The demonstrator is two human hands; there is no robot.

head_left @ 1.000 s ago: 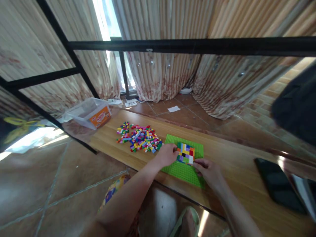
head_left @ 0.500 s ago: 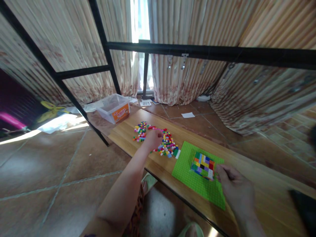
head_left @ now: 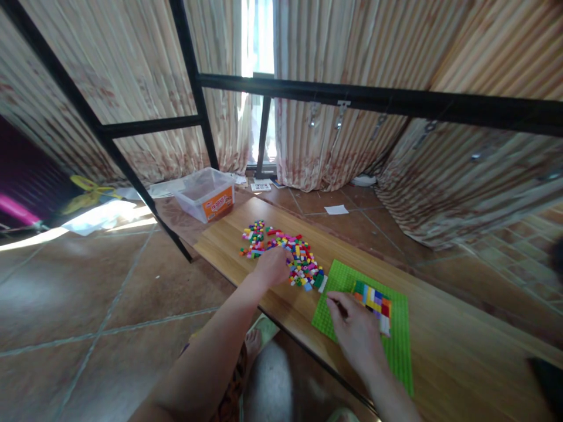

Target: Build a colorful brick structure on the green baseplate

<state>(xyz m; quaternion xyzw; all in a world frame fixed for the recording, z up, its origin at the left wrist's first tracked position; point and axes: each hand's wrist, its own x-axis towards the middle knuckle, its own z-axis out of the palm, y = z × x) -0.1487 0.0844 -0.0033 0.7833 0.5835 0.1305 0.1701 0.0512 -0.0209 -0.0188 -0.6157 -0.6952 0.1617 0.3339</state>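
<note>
A loose pile of small coloured building bricks (head_left: 303, 258) lies on the wooden bench. My left hand (head_left: 273, 266) reaches into its near side, fingers curled down among the bricks; whatever they may hold is hidden. To the right is a green studded baseplate (head_left: 398, 351), bearing a flat, multicoloured block of joined bricks (head_left: 379, 302). Over the plate's left part hovers my right hand (head_left: 356, 328), thumb and forefinger brought together; anything between them is too small to make out. It covers the near-left part of the brick block.
Beyond the bench's far left end stands a clear plastic box (head_left: 206, 193) with an orange label. The wooden bench (head_left: 461, 351) runs on to the right, where a dark object (head_left: 548, 378) lies. A black metal frame (head_left: 352, 97) crosses in front of the curtains.
My right hand has moved left, from the brick block's right side to the baseplate's left part. My left hand stays at the pile, its fingers now lower among the bricks. The view has shifted slightly.
</note>
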